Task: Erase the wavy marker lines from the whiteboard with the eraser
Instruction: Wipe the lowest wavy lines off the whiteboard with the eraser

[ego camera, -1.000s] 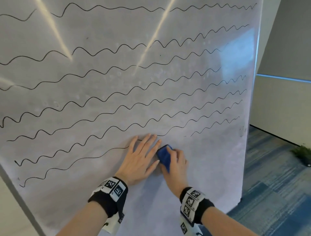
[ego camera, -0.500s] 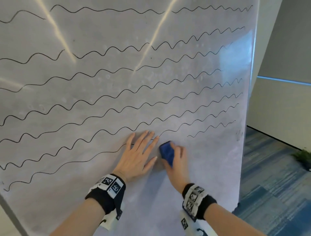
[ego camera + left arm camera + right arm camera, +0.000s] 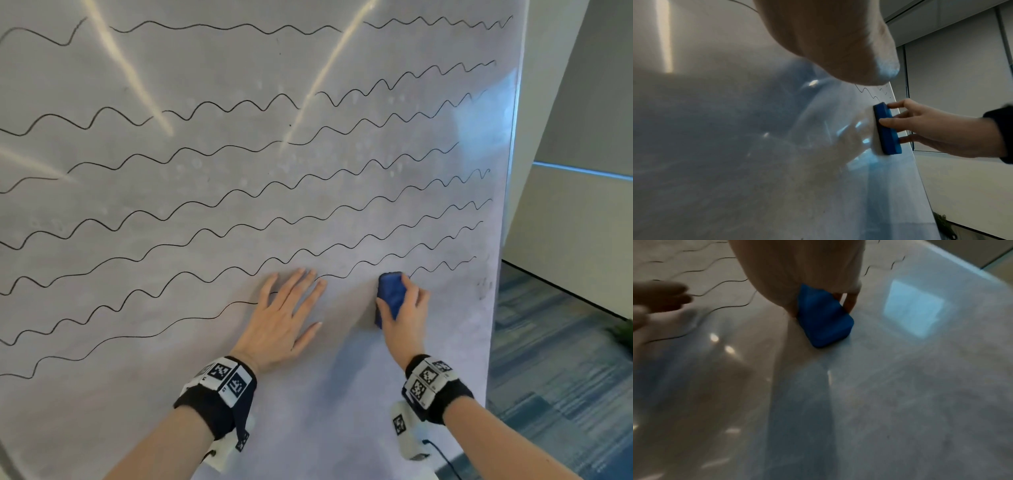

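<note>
Big whiteboard standing up, leaning a little, with lots of black wavy lines running across it from side to side. Lowest lines stopping short near the middle, with a wiped, bare patch between the two hands and below them. Left hand lying flat on the board, fingers straight and spread a bit, holding nothing, with the fingertips touching the ends of two low lines. Right hand just to the right of it, apart from it, gripping a blue eraser. Eraser pressed flat on the board, standing tall on its long side, thumb on one edge and fingers curled over the other edge. Short wiggly piece of line just above and to the right of the eraser, near the board's right edge. Black bands with square black-and-white tags on both wrists. Blue striped carpet on the floor to the right. Bit of a green plant far right.
</note>
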A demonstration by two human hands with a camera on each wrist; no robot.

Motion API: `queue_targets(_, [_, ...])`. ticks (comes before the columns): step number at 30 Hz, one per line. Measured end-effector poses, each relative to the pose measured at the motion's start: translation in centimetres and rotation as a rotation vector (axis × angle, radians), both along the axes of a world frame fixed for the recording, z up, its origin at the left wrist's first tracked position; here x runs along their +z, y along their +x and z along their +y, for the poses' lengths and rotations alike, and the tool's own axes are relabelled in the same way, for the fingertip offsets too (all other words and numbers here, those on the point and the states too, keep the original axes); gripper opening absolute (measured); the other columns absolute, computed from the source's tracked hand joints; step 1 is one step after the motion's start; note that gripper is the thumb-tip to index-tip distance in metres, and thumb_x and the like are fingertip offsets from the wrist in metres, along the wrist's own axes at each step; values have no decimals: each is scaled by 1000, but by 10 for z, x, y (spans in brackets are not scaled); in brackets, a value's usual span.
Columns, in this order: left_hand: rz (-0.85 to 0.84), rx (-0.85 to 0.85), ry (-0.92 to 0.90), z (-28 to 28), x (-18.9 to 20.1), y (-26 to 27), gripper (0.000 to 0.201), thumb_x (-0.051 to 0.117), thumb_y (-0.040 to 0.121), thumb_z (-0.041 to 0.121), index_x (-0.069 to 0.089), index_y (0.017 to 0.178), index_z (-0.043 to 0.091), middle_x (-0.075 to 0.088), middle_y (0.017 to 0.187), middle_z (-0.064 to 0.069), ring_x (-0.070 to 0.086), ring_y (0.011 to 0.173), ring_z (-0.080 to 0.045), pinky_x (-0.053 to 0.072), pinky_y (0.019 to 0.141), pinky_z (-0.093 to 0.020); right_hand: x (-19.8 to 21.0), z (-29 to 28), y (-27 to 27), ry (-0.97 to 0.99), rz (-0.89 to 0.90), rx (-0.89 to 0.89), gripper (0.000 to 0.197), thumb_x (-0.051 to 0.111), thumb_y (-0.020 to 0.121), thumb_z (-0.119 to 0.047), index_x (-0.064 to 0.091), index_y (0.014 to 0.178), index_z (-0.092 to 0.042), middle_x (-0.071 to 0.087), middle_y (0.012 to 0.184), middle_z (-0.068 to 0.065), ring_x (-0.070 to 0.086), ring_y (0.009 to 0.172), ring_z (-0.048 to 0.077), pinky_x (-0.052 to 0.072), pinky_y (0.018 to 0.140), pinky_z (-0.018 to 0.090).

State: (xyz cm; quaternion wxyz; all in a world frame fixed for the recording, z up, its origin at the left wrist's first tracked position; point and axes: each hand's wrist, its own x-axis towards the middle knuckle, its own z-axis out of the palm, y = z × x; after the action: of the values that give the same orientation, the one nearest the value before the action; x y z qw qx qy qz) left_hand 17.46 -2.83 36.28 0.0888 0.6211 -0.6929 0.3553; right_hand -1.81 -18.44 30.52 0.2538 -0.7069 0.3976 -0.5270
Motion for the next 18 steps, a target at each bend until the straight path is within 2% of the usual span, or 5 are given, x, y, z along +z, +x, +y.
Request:
queue_targets(4, [2,-16,3,-17,-2,-11,62,38,97,46,38,149,12,36,154,-10,32,143,-25,25,112,-54,-20,29,22,-178,149,128,76,67,80,-4,26,142,-19,36,126,11,43,114,31,37,99,37])
queue_targets(8, [21,-32,16,-36,0,-27,61,36,97,46,38,148,13,37,153,-10,32,142,-25,25,112,-53,-21,14,-2,-329,292,197,80,67,75,0,27,140,-27,34,124,4,42,111,29,45,93,42])
queue_targets(13, [-17,-5,12,-45,-1,-35,61,34,98,47,40,148,13,36,154,-10,31,143,-24,18,115,-50,-15,-35,-31,-192,138,57,71,70,80,-5,33,140,-17,39,121,10,45,110,29,37,96,33])
queue_targets(16, [-18,1,8,-47,-4,-35,61,35,97,47,39,148,13,36,154,-10,31,143,-25,20,114,-52,-19,-24,-16,-131,67,36,70,68,82,-5,31,141,-7,36,121,9,45,111,33,34,98,33])
queue_targets(18, [9,-4,6,-51,-5,-37,62,37,96,46,38,148,12,37,153,-10,32,143,-25,23,112,-54,-23,-5,-1,-148,77,94,74,67,81,-5,27,142,-13,35,123,9,43,113,31,35,99,36])
